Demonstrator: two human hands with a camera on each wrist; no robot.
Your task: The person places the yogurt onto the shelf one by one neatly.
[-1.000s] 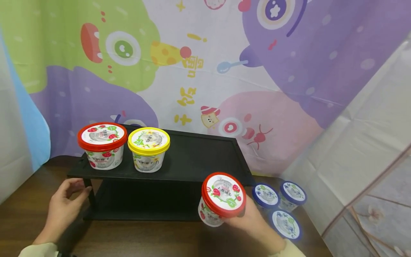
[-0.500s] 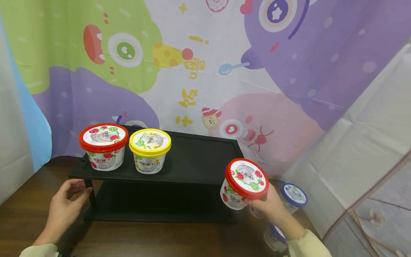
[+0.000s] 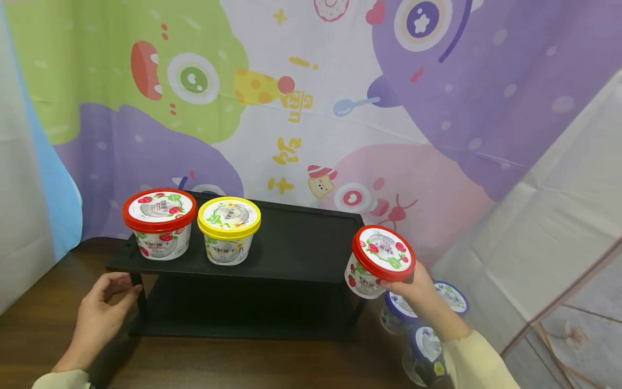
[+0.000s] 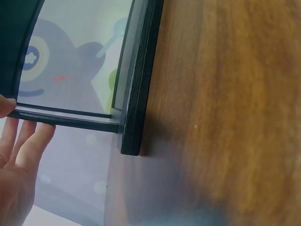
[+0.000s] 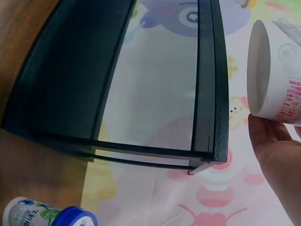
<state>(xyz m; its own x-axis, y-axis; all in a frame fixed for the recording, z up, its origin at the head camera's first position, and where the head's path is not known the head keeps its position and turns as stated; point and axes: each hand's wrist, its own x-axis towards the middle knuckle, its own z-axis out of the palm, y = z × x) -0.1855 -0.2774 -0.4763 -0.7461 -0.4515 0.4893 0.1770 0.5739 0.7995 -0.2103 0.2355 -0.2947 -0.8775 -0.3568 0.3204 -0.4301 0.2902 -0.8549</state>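
The right hand (image 3: 420,294) grips the side of a round white tub with a red lid and strawberry print (image 3: 381,259), held in the air by the right front corner of the black two-tier rack (image 3: 296,248). The right wrist view shows its base apart from the upper shelf and above it. If it moves inward too low, the base could clip the shelf edge and twist out of the fingers, since the hold is on one side only.

The left hand (image 3: 103,308) pinches the rack's slim black corner post (image 3: 138,294) between thumb and fingers. A tug or push there could shift or tip the whole rack.

On the upper shelf, a second red-lidded strawberry tub (image 3: 159,227) and a white tub with a yellow lid (image 3: 229,232) stand side by side near the front edge; a jolt could send either over.

Beyond the rack's right end, three white tubs with blue lids (image 3: 428,344) stand on the brown wooden table (image 3: 272,362), partly hidden by the right forearm; a dropped wrist or trailing pale sleeve (image 3: 478,362) could knock them.
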